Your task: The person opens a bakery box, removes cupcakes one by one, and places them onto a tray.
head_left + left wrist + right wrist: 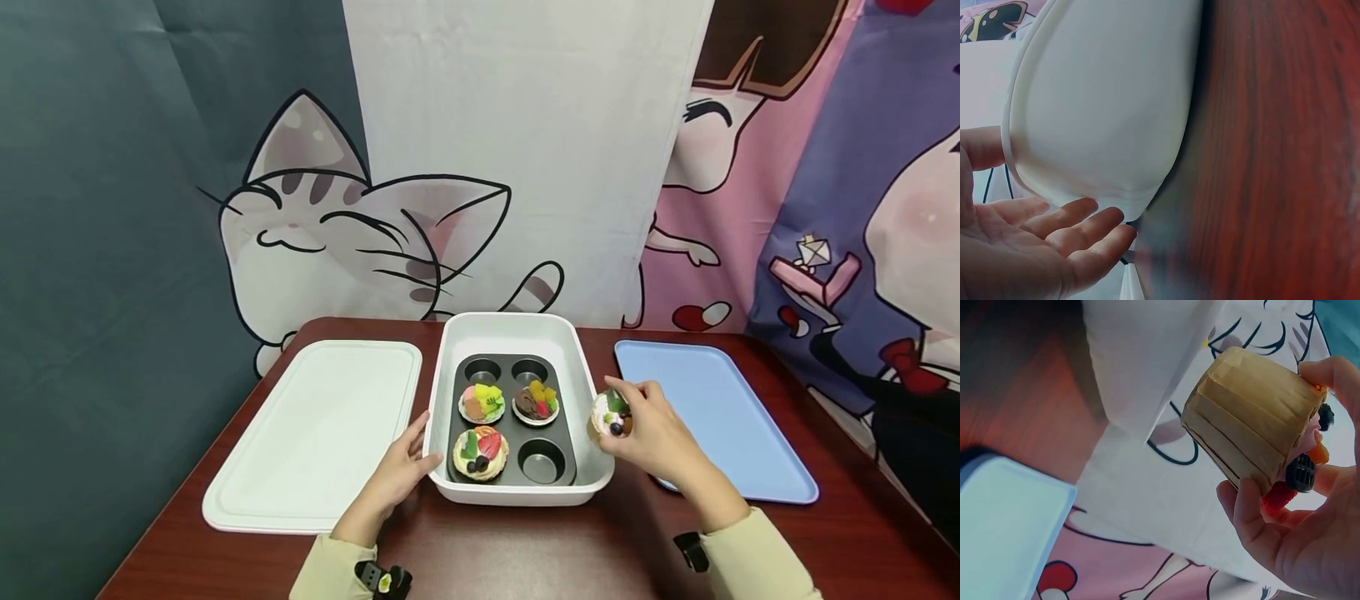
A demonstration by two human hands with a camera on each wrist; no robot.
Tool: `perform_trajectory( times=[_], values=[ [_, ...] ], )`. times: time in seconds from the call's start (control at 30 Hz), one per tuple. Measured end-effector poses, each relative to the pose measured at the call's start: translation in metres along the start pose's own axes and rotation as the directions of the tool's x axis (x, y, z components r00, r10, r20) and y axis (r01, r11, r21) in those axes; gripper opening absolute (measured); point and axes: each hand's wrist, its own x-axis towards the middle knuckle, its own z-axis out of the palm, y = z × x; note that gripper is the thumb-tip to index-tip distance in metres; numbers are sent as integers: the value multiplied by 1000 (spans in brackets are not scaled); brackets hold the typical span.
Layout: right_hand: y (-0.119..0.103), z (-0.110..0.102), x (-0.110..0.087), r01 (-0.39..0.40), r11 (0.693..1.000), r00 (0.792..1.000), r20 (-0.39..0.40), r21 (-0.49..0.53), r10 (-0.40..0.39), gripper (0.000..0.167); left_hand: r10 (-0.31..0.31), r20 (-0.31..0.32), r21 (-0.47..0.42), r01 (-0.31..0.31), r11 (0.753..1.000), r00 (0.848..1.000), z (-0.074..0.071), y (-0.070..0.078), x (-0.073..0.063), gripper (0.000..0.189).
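My right hand (pixel 660 429) pinches a toy cupcake (pixel 611 413) with white cream, a green piece and dark berries, held beside the right rim of a white bin (pixel 517 495). Its pleated tan side (pixel 1250 412) faces the right wrist camera. Inside the bin lies a dark muffin pan (pixel 512 467). Three other cupcakes sit in it: a strawberry one (pixel 481 454) front left, a pink-and-green one (pixel 481 403) middle left, a chocolate one (pixel 536 403) middle right. My left hand (pixel 397 471) holds the bin's front-left rim, thumb over the edge and fingers along the outside.
A white tray (pixel 315 433) lies left of the bin on the dark red wooden table (pixel 510 550). To the right lies a blue tray (pixel 720 417), partly behind my right hand. A cartoon-printed cloth (pixel 540 125) hangs behind the table.
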Motion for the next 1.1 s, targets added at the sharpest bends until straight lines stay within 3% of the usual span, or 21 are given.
perform_trajectory(
  times=[0.5,1.1],
  values=[
    [25,-11,-12,-83,996,996,-19,-41,82,71,2,8,3,-3,1000,1000,3,-1,-1,64],
    [81,-13,-29,-180,975,984,-27,-133,178,71,10,7,-8,-10,1000,1000,-1,0,-2,64]
  ],
)
